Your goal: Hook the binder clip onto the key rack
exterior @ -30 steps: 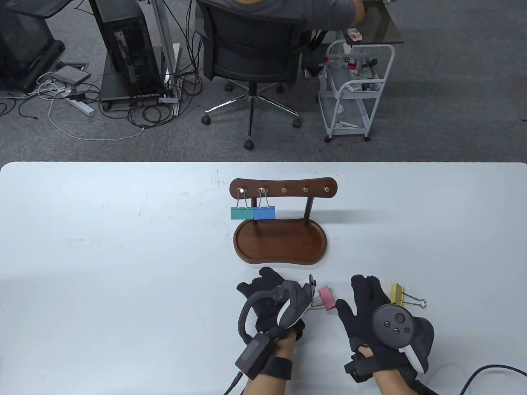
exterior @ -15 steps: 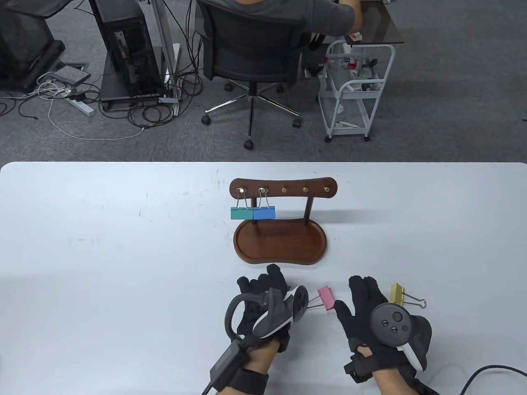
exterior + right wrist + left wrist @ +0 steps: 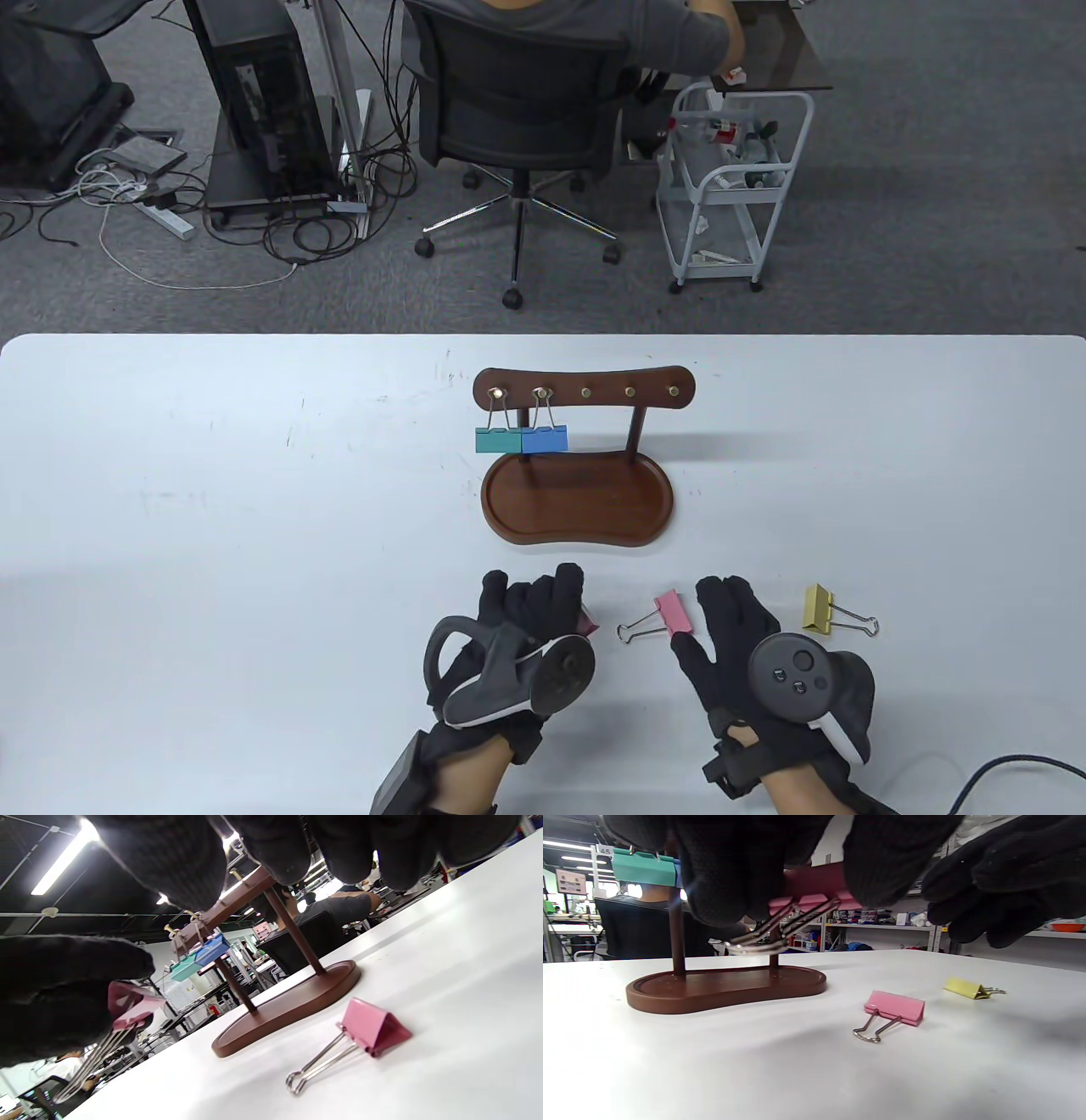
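Note:
The wooden key rack (image 3: 607, 382) stands mid-table, with a teal clip (image 3: 498, 440) and a blue clip (image 3: 545, 439) hanging on its two left hooks. My left hand (image 3: 543, 603) pinches a dark red binder clip (image 3: 814, 882) above the table, its wire handles (image 3: 768, 938) pointing down; the clip also shows in the table view (image 3: 585, 621). A pink binder clip (image 3: 674, 613) lies on the table between my hands. My right hand (image 3: 721, 611) is open, fingers spread, just right of the pink clip (image 3: 373, 1027). A yellow clip (image 3: 819, 609) lies further right.
The rack's oval base tray (image 3: 577, 509) sits just beyond my hands. Three hooks on the right of the rack bar (image 3: 629, 391) are bare. A black cable (image 3: 1010, 764) lies at the front right of the table.
My left hand has drawn back to the left and toward me with the dark red clip, uncovering the pink clip's handles. My right hand has shifted left, closer to the pink clip.

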The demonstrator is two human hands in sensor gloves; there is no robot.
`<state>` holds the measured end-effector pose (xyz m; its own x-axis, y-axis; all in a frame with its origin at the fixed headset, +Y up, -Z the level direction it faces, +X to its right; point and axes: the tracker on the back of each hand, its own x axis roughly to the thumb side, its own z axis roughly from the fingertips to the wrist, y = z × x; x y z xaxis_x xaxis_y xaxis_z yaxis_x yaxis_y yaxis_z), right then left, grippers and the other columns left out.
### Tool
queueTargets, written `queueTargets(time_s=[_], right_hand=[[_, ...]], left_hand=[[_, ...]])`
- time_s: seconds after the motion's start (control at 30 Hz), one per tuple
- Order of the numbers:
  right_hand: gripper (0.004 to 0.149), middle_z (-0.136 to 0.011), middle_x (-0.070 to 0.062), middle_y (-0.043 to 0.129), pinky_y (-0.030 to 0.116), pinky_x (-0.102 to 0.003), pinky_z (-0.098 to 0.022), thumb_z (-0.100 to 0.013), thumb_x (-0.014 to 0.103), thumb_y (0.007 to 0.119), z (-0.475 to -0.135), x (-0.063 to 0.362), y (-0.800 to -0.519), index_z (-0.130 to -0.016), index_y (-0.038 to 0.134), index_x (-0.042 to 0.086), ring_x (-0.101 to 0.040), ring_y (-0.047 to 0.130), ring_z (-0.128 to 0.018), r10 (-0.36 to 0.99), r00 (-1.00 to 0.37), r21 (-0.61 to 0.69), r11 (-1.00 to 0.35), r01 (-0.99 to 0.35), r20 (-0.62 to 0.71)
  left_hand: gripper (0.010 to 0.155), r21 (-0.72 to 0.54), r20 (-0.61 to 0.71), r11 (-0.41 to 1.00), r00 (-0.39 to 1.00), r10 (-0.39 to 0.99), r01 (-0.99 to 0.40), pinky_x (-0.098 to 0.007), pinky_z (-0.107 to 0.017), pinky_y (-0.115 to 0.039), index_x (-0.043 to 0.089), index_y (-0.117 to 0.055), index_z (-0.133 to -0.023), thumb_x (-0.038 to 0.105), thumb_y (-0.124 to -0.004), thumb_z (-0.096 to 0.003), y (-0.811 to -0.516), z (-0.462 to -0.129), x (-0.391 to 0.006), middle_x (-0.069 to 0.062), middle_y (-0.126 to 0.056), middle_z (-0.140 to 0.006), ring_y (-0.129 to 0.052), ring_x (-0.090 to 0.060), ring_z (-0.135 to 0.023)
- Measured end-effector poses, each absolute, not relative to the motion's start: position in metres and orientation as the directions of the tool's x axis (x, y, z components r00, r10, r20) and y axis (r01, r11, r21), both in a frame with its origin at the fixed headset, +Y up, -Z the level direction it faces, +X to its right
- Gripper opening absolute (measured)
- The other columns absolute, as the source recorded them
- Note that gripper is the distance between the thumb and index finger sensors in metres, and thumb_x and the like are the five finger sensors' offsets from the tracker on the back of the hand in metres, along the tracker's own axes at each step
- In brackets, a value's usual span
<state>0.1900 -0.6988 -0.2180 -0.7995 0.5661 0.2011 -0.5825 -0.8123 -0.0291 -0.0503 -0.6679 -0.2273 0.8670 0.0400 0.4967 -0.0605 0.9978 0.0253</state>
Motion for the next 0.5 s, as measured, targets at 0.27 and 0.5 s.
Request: queueTargets(time_s=[0.27, 0.5], right_hand=[[0.074, -0.108, -0.043, 0.056, 0.058, -0.075, -0.058, -0.054, 0.039, 0.079, -0.213, 0.180, -0.695, -0.109, 0.058, -0.004, -0.067, 0.064, -0.087, 0.567, -0.768, -0.020, -0.801, -0.599, 0.299], [0.074, -0.108, -0.042, 0.057, 0.059, -0.075, -0.058, -0.053, 0.039, 0.080, -0.215, 0.178, -0.696, -0.110, 0.059, -0.003, -0.067, 0.065, -0.088, 0.579, -0.732, 0.011, -0.787, -0.617, 0.359]], left_hand=[[0.085, 0.067, 0.523, 0.995, 0.852, 0.025, -0.070, -0.076, -0.073, -0.051, -0.007, -0.050, -0.114, 0.039, -0.085, -0.0512, -0.665, -0.214, -0.051, -0.028, -0.080, -0.103, -0.089, -0.051, -0.089], [0.085, 0.070, 0.536, 0.991, 0.842, 0.058, -0.113, -0.076, -0.072, -0.051, -0.007, -0.049, -0.114, 0.039, -0.085, -0.0513, -0.666, -0.212, -0.051, -0.028, -0.080, -0.103, -0.089, -0.051, -0.089]])
